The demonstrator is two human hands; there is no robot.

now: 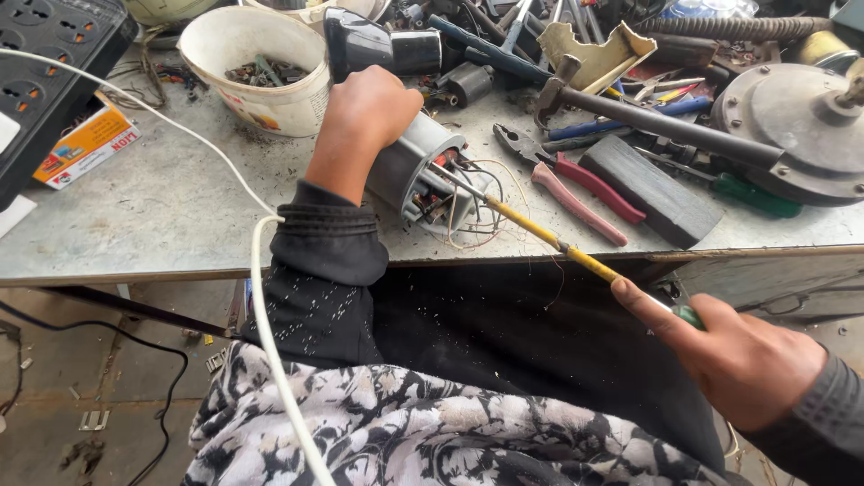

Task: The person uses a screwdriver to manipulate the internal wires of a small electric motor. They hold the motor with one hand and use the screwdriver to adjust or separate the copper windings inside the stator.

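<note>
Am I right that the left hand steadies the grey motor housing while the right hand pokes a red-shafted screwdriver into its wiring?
Nearly: the head view shows the screwdriver has a yellow shaft, not red. The left hand does steady the grey motor housing, and the right hand holds the tool.

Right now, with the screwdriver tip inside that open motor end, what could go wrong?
The yellow-shafted screwdriver works among thin loose wires; a slip could nick or tear them. The grey motor housing lies at the bench edge, steadied only by the left hand, so prying from the right hand might roll it off.
</note>
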